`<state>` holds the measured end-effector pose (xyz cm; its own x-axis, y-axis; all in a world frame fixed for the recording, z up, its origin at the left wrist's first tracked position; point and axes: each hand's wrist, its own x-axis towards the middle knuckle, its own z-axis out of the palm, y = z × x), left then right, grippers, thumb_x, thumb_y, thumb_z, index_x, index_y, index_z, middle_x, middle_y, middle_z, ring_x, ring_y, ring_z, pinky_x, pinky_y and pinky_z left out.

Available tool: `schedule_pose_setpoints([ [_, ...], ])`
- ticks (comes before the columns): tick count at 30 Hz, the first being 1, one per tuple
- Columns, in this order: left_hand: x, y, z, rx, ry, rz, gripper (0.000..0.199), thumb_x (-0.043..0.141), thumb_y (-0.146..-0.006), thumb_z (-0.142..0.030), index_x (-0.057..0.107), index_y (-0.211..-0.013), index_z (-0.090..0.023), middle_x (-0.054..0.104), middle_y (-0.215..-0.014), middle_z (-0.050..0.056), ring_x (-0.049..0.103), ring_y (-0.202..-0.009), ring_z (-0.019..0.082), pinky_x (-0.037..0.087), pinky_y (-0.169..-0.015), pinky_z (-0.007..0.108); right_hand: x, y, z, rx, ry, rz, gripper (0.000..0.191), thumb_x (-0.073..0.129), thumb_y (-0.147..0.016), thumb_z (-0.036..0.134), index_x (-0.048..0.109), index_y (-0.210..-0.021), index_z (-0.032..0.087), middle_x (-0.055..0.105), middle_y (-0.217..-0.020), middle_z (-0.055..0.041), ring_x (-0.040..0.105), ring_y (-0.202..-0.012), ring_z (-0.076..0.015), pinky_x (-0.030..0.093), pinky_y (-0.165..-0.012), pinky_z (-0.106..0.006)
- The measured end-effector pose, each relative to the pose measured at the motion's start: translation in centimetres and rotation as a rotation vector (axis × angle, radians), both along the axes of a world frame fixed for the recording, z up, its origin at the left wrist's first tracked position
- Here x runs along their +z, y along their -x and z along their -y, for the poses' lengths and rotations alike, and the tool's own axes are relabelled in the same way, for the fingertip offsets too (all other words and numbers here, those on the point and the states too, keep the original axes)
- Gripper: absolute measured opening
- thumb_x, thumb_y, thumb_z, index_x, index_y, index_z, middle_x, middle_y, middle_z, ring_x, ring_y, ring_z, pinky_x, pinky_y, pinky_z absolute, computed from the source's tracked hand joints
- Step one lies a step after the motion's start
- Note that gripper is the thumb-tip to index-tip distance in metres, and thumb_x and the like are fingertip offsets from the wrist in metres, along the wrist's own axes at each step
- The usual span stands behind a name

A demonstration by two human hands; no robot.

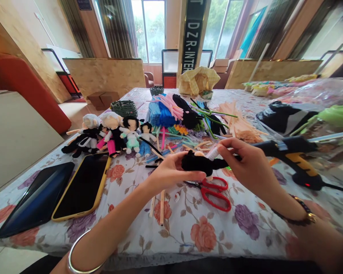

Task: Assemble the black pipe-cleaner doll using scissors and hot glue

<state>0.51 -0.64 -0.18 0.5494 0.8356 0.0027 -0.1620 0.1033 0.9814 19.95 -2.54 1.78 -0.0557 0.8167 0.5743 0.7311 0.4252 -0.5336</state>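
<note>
My left hand [171, 167] is closed around a fuzzy black doll piece [198, 163] above the middle of the table. The fingers of my right hand [240, 156] pinch the white part [213, 153] at the doll's right side, and a black strand runs under them. Red-handled scissors [217, 194] lie on the cloth just below the doll. A black and yellow glue gun [300, 160] with a red light is to the right, behind my right hand. Four finished dolls [131, 140] rest side by side at the left.
Bundles of coloured pipe cleaners [168, 110] lie further back, near a dark green basket [124, 109]. A yellow-cased phone [81, 186] and a dark tablet [37, 198] lie left. Plastic bags [326, 91] crowd the right on the flowered tablecloth [183, 236].
</note>
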Motion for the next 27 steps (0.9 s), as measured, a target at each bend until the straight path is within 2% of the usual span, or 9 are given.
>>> schedule_pose_setpoints([
  [5,0.1,0.0,-0.2,0.114,-0.023,0.087,0.035,0.080,-0.059,-0.027,0.069,-0.091,-0.018,0.068,-0.084,0.000,0.061,-0.076,0.012,0.046,-0.076,0.024,0.2,-0.7,-0.6,0.127,0.115,-0.208,0.020,0.060,-0.081,0.038,0.068,-0.080,0.020,0.068,-0.073,0.0000,0.059,-0.057,-0.0109,0.045,-0.050,-0.021],
  [11,0.3,0.0,-0.3,0.197,0.000,0.137,0.034,0.079,-0.058,-0.035,0.071,-0.085,-0.016,0.069,-0.077,0.002,0.062,-0.070,0.015,0.047,-0.069,0.025,0.0,-1.0,-1.2,0.293,0.207,-0.265,0.036,0.045,-0.089,0.046,0.069,-0.082,0.021,0.069,-0.078,-0.0023,0.060,-0.066,-0.0128,0.048,-0.059,-0.024],
  [13,0.3,0.1,-0.3,0.205,0.003,0.149,0.033,0.079,-0.058,-0.035,0.071,-0.084,-0.016,0.069,-0.075,0.002,0.062,-0.068,0.014,0.047,-0.067,0.024,-0.2,-0.9,-1.2,0.322,0.219,-0.231,0.039,0.042,-0.090,0.048,0.069,-0.083,0.021,0.068,-0.079,-0.0029,0.060,-0.069,-0.0137,0.048,-0.061,-0.024],
  [17,0.1,0.3,-0.4,0.202,0.000,0.148,0.030,0.076,-0.062,-0.036,0.071,-0.084,-0.015,0.069,-0.075,0.002,0.061,-0.066,0.012,0.046,-0.065,0.021,-0.6,-0.8,-1.0,0.274,0.198,-0.083,0.040,0.037,-0.092,0.048,0.064,-0.083,0.020,0.061,-0.070,-0.0024,0.056,-0.064,-0.0143,0.043,-0.056,-0.025],
  [23,-0.1,0.5,-0.6,0.232,0.023,0.194,0.028,0.072,-0.066,-0.038,0.072,-0.082,-0.015,0.070,-0.077,0.002,0.062,-0.070,0.013,0.046,-0.066,0.020,-0.6,-0.7,-0.6,0.342,0.145,0.100,0.034,0.032,-0.096,0.039,0.052,-0.077,0.019,0.044,-0.058,0.0027,0.040,-0.053,-0.0099,0.033,-0.052,-0.024],
  [27,0.0,0.6,-0.6,0.234,0.032,0.196,0.026,0.071,-0.067,-0.038,0.071,-0.078,-0.014,0.070,-0.075,0.003,0.063,-0.069,0.014,0.047,-0.065,0.021,-0.6,-0.5,-0.4,0.407,0.194,0.155,0.034,0.035,-0.095,0.040,0.048,-0.072,0.018,0.047,-0.063,0.0012,0.041,-0.057,-0.0101,0.032,-0.054,-0.024],
])
